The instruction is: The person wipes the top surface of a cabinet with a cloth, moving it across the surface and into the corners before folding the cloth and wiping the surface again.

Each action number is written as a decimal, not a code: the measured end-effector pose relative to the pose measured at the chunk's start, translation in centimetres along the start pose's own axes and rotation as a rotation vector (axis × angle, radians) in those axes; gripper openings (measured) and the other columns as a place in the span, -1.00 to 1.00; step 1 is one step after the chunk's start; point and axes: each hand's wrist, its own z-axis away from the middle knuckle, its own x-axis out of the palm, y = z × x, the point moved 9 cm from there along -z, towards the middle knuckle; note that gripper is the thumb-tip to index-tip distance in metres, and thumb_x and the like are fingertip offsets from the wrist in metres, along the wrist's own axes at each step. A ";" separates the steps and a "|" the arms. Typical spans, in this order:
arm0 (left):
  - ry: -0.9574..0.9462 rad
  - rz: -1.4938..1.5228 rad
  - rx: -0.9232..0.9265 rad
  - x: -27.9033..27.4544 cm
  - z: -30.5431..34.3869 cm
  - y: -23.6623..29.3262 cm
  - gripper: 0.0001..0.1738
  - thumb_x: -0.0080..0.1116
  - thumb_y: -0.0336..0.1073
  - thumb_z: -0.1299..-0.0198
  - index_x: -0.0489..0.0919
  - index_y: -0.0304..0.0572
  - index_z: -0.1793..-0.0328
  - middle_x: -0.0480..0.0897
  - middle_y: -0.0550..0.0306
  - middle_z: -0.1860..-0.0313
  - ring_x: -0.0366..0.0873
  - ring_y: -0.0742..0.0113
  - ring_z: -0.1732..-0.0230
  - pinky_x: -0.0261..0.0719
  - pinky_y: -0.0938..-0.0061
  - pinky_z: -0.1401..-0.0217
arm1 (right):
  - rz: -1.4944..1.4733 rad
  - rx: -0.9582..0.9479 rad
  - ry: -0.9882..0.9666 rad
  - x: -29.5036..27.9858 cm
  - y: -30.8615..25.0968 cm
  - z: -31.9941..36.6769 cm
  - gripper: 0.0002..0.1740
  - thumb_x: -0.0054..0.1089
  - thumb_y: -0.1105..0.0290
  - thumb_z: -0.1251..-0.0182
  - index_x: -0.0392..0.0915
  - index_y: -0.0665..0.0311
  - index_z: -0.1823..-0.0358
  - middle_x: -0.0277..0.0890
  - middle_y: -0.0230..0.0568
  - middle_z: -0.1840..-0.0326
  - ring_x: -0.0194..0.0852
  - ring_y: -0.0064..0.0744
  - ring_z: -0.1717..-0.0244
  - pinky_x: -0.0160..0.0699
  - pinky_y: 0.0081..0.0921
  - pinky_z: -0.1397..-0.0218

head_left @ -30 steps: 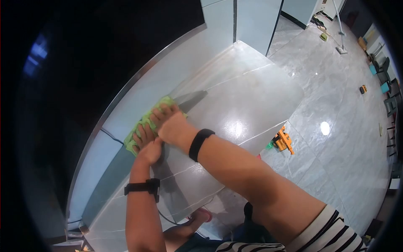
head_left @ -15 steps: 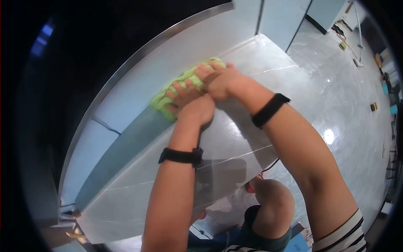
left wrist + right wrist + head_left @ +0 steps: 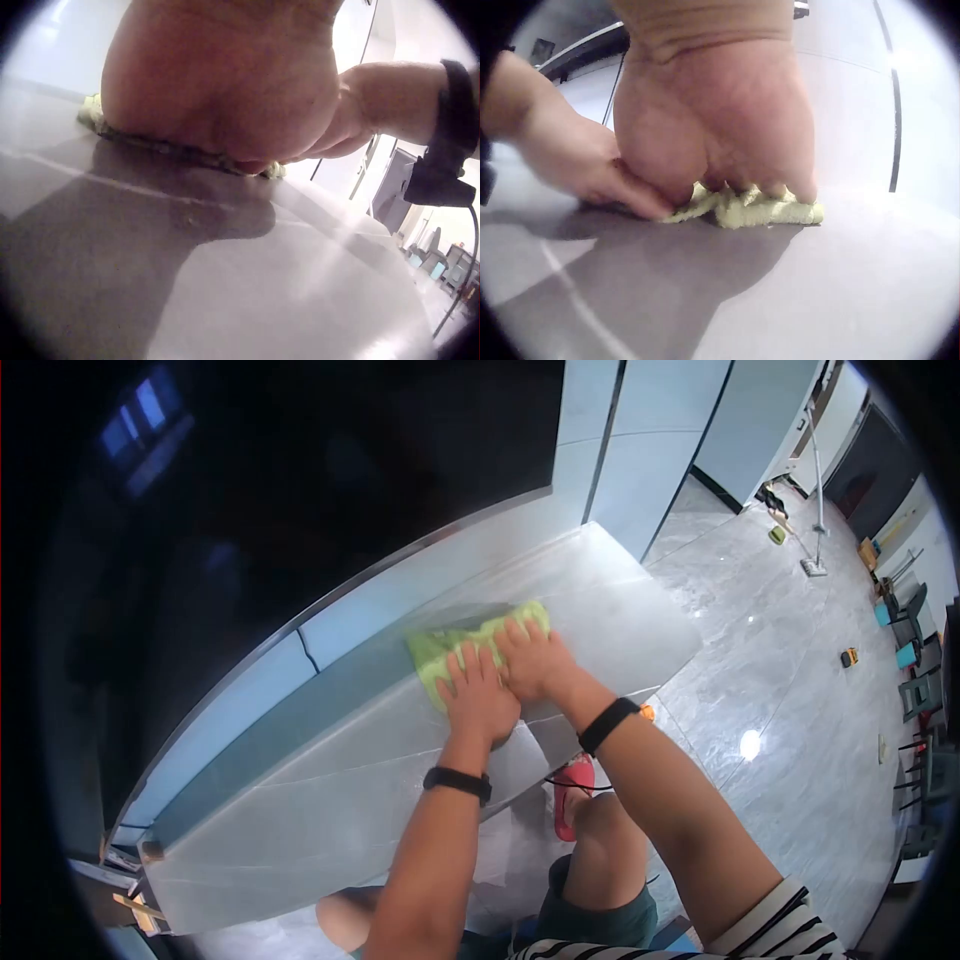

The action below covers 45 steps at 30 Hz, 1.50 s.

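Green cloth [image 3: 432, 648] lies under left hand [image 3: 480, 700] and right hand [image 3: 538, 662], fingers straight on both; it sticks out far and left.

A dark screen [image 3: 350, 470] at upper left; a long-handled mop [image 3: 814, 568] on the grey floor [image 3: 785, 680]; chairs [image 3: 916, 698] far right

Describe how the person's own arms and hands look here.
The left hand and right hand are bare. The left wristband and right wristband are black; the right one carries a dark boxy unit with a thin cable. A white, black-striped sleeve shows on the upper right arm; no left sleeve shows.
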 end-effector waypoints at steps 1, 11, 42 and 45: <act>-0.006 0.000 0.003 0.2 1.4 0.4 -0.16 -0.18 -0.04 -0.35 -0.13 -0.15 -0.67 -0.23 -0.07 -0.71 -0.43 -0.20 -0.68 -0.42 -0.30 -0.58 | 0.006 -0.007 0.017 0.3 -0.1 1.6 -0.28 -0.11 0.13 -0.44 0.03 0.11 -0.59 -0.15 -0.16 -0.70 -0.21 0.03 -0.67 -0.08 0.16 -0.56; 0.106 0.011 0.084 4.5 13.1 3.9 -0.25 -0.22 -0.01 -0.40 0.03 -0.19 -0.62 -0.10 -0.12 -0.67 -0.30 -0.28 -0.66 -0.31 -0.43 -0.51 | 0.111 -0.058 0.034 3.5 -0.7 13.5 -0.29 -0.08 0.09 -0.46 0.08 0.25 -0.53 -0.07 0.02 -0.63 -0.10 0.15 -0.60 0.06 0.09 -0.51; -0.135 -0.041 -0.085 -2.6 -10.4 1.6 -0.22 -0.42 0.08 -0.42 -0.18 0.04 -0.70 -0.36 0.20 -0.73 -0.54 0.02 -0.70 -0.52 -0.10 -0.65 | -0.046 0.104 0.047 -2.1 6.3 -9.5 -0.15 -0.37 -0.23 -0.48 -0.20 0.04 -0.66 -0.41 -0.15 -0.74 -0.57 0.05 -0.71 -0.43 0.03 -0.67; -0.091 -0.070 -0.063 -2.6 -10.6 1.3 -0.22 -0.42 0.11 -0.42 -0.16 0.05 -0.70 -0.34 0.19 -0.73 -0.53 0.02 -0.70 -0.51 -0.10 -0.65 | -0.030 0.106 0.117 -2.4 6.1 -9.2 -0.16 -0.38 -0.20 -0.48 -0.16 0.07 -0.65 -0.37 -0.15 -0.73 -0.53 0.04 -0.71 -0.43 0.02 -0.67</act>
